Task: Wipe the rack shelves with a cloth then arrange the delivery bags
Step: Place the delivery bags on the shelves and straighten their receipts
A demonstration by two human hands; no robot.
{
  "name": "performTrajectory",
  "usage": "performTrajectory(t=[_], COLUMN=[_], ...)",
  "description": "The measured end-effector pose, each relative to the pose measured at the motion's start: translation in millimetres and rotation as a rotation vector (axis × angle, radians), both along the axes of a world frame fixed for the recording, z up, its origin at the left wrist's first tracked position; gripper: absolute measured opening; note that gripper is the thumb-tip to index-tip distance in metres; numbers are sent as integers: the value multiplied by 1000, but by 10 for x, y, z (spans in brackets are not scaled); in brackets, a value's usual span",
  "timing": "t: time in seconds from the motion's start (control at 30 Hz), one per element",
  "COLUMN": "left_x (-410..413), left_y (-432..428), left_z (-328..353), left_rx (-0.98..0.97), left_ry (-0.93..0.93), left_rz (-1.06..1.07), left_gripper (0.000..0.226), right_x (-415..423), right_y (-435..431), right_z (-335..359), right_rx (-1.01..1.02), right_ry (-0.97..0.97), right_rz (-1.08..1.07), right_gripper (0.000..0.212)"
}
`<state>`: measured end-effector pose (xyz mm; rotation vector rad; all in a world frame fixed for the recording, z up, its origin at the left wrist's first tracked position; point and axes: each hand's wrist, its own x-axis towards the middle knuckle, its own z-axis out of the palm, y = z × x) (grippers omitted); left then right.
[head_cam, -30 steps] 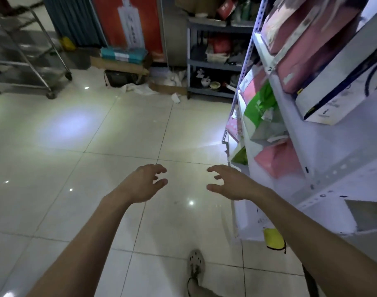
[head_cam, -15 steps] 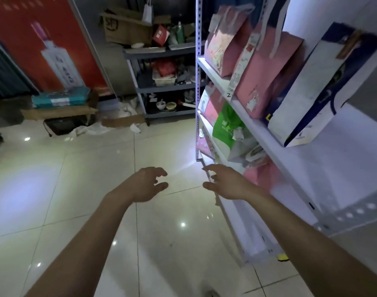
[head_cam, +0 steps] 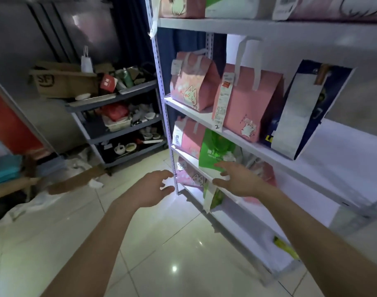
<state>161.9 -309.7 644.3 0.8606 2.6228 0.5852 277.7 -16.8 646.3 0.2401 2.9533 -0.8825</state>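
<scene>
Rack [head_cam: 258,26] fills way more of the view than half a second ago, nearly face-on now, pink bags [head_cam: 249,108] on the shelf [head_cam: 204,117] marked 2 and a green bag [head_cam: 213,148] one level lower. Right hand [head_cam: 239,182] has moved in front of that green bag at the edge, can't tell if it's touching. Left hand [head_cam: 153,188] hangs just left of the corner post [head_cam: 167,125]. Both palms down, fingers loosely curled, holding nothing.

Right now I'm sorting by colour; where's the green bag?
Head view, centre-right: green bag on the rack shelf below the one marked 2, right of a pink bag, behind the right hand.
</scene>
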Motion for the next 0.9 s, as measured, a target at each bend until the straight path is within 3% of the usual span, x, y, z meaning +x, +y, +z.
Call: performTrajectory(t=[0.3, 0.57, 0.73, 0.9], left_x=[-1017, -2148, -2856, -3188], left_y=[129, 513, 896, 1465], left_z=[488, 992, 1419, 1878], left_rx=[57, 41, 184, 381], left_ry=[109, 250, 278, 332], left_rz=[-194, -297, -331, -384], left_gripper=[48, 52, 50, 48], right_x=[-553, -1589, -2123, -2222], right_y=[-136, -1, 120, 265], right_z=[381, 729, 1137, 1761], right_rx=[56, 82, 101, 184], right_ry=[84, 232, 321, 409], right_rz=[-172, -241, -237, -369], right_gripper=[67, 60, 43, 56])
